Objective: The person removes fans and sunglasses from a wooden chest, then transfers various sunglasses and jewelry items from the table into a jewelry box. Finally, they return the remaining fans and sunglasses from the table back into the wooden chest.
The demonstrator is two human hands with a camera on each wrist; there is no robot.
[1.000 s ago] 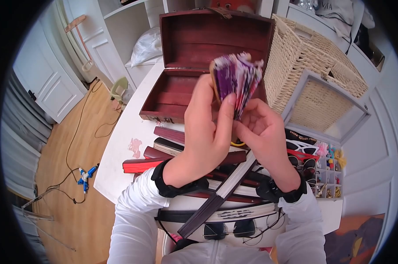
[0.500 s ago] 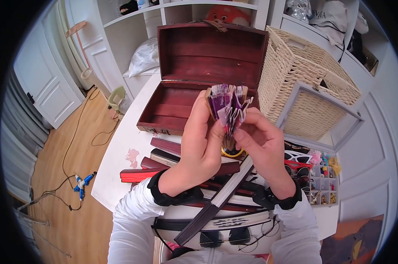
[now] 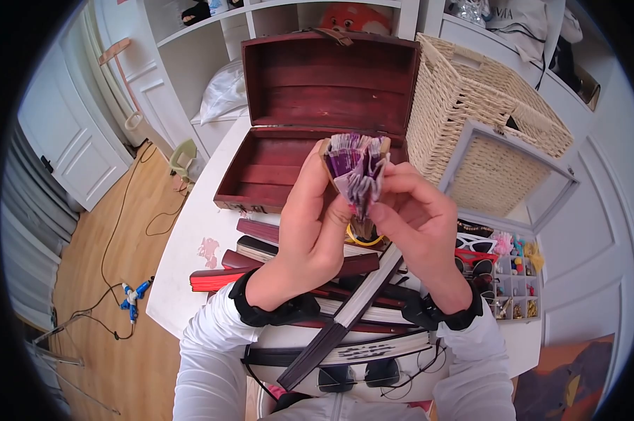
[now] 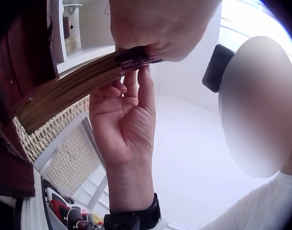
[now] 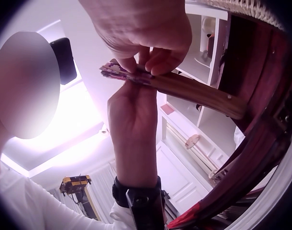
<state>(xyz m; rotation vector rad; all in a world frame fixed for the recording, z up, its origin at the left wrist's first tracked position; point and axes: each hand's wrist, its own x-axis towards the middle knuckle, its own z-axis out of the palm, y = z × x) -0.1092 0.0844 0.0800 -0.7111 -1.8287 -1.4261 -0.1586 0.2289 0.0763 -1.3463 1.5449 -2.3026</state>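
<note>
Both hands hold a nearly closed folding fan up in front of the chest, its purple, pleated edge facing me. My left hand grips its left side, thumb along the folds. At the right side my right hand pinches the pleats between thumb and fingers. The wrist views show the fan's brown wooden sticks running away from the hands towards the chest. Below, several closed folding fans with dark sticks and pale or red leaves lie across one another on the white table.
Behind the hands stands an open dark-red chest. A woven basket is to its right. A compartment box with trinkets, its framed clear lid raised, and sunglasses lie at the right. More sunglasses lie near the front edge.
The hands have lowered the fan slightly and brought it closer, its pleated edge turning to face me. The pleats have been pressed closer together. Both hands keep hold of it.
</note>
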